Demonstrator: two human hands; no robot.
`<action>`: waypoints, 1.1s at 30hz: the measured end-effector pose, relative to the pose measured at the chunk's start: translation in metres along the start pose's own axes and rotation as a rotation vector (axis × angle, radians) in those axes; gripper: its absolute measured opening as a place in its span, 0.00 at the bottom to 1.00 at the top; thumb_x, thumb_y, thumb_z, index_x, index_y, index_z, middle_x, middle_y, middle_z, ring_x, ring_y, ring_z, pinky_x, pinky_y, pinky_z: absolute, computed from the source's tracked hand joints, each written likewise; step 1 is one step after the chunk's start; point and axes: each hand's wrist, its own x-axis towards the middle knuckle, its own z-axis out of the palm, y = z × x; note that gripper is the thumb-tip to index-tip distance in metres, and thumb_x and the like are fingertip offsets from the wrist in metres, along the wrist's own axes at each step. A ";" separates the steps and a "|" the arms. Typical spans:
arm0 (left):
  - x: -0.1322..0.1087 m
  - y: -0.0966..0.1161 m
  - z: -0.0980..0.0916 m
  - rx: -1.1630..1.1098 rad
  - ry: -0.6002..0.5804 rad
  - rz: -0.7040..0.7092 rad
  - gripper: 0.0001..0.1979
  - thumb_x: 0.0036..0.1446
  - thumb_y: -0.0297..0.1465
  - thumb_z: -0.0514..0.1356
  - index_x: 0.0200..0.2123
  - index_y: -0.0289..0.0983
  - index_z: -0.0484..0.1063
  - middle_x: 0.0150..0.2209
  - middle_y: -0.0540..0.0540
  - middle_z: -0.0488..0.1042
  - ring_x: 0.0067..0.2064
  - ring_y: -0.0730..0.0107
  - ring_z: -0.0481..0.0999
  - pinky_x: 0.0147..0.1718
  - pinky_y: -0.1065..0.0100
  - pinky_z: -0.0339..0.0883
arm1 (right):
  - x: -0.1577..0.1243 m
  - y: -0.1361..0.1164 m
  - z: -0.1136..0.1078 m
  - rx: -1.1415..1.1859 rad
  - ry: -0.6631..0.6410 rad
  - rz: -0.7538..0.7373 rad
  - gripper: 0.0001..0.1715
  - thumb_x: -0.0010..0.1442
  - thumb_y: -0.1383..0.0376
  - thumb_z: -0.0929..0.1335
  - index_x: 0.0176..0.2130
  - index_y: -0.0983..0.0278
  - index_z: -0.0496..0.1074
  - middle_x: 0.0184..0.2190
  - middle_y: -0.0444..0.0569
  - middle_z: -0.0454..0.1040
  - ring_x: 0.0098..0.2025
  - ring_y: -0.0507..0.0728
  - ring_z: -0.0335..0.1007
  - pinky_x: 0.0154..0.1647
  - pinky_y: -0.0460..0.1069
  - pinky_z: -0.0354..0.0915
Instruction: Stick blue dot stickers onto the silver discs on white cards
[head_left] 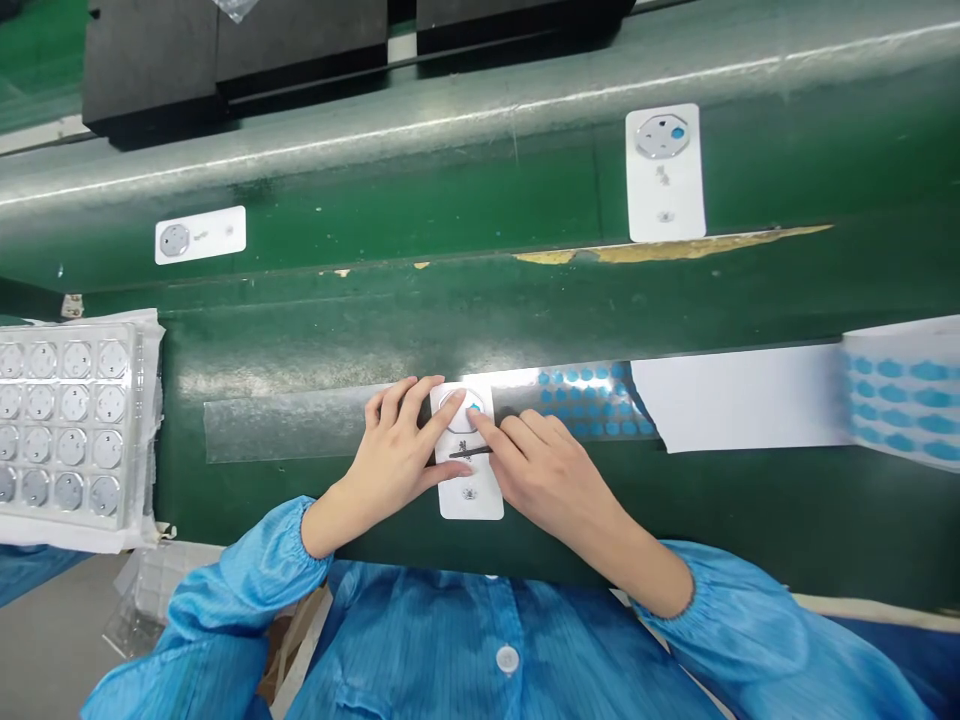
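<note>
A white card [472,495] with a round metal part near its top lies on the green bench in front of me. My left hand [397,450] rests flat on the card's left edge, fingers stretched across it. My right hand [544,470] is curled on the card's right side; its index finger presses by the round part, and a thin dark tool, perhaps tweezers, shows under the fingers. A sheet of small blue dot stickers [592,400] lies just right of the card.
A clear tray [71,425] of several round metal parts sits at the left. Two more white cards [201,235] [666,180] lie on the green conveyor behind. White backing paper [742,400] and more blue stickers [904,395] extend right. Black boxes [232,55] stand at the back.
</note>
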 end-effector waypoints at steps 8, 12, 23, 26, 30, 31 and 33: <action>-0.001 0.001 0.001 0.009 0.009 -0.028 0.39 0.62 0.55 0.62 0.69 0.41 0.63 0.69 0.33 0.59 0.68 0.40 0.57 0.62 0.44 0.56 | 0.009 -0.018 -0.017 -0.102 -0.039 0.082 0.19 0.67 0.77 0.63 0.54 0.81 0.75 0.28 0.53 0.69 0.32 0.60 0.59 0.32 0.55 0.55; -0.001 0.001 0.003 -0.003 0.027 -0.026 0.39 0.62 0.55 0.62 0.69 0.42 0.63 0.69 0.33 0.59 0.68 0.40 0.57 0.61 0.45 0.57 | 0.013 -0.013 -0.016 -0.039 -0.026 0.010 0.17 0.68 0.77 0.62 0.51 0.78 0.76 0.27 0.51 0.69 0.32 0.60 0.60 0.32 0.55 0.56; -0.004 0.003 -0.001 -0.110 0.036 -0.038 0.38 0.65 0.51 0.62 0.71 0.41 0.59 0.69 0.32 0.58 0.69 0.42 0.57 0.63 0.44 0.56 | -0.008 -0.009 -0.018 0.222 0.006 0.014 0.31 0.69 0.70 0.63 0.69 0.72 0.60 0.32 0.53 0.72 0.32 0.62 0.65 0.31 0.56 0.64; -0.003 -0.008 -0.014 -0.331 0.081 -0.075 0.32 0.72 0.43 0.55 0.73 0.39 0.51 0.68 0.33 0.59 0.69 0.54 0.59 0.64 0.51 0.59 | -0.029 -0.030 -0.015 0.315 -0.106 -0.038 0.49 0.67 0.59 0.67 0.77 0.67 0.42 0.36 0.57 0.77 0.32 0.66 0.70 0.30 0.60 0.69; 0.016 -0.072 -0.038 -0.331 0.308 -0.224 0.22 0.71 0.35 0.54 0.66 0.40 0.62 0.64 0.37 0.65 0.66 0.59 0.63 0.66 0.54 0.58 | -0.048 -0.045 0.002 0.365 0.012 -0.151 0.59 0.59 0.50 0.69 0.76 0.68 0.43 0.29 0.57 0.78 0.24 0.67 0.70 0.19 0.62 0.69; 0.024 -0.098 -0.045 -0.250 0.367 -0.310 0.22 0.70 0.34 0.56 0.65 0.40 0.64 0.63 0.37 0.66 0.66 0.57 0.64 0.66 0.52 0.57 | -0.052 -0.047 0.007 0.390 0.046 -0.202 0.57 0.58 0.53 0.69 0.76 0.67 0.46 0.27 0.54 0.78 0.22 0.66 0.69 0.17 0.61 0.66; 0.041 -0.152 -0.063 -0.073 0.412 -0.607 0.27 0.66 0.35 0.59 0.66 0.38 0.62 0.65 0.35 0.63 0.67 0.52 0.62 0.65 0.50 0.56 | -0.057 -0.047 0.013 0.441 0.093 -0.342 0.48 0.58 0.59 0.70 0.73 0.60 0.58 0.26 0.50 0.79 0.21 0.62 0.68 0.15 0.59 0.62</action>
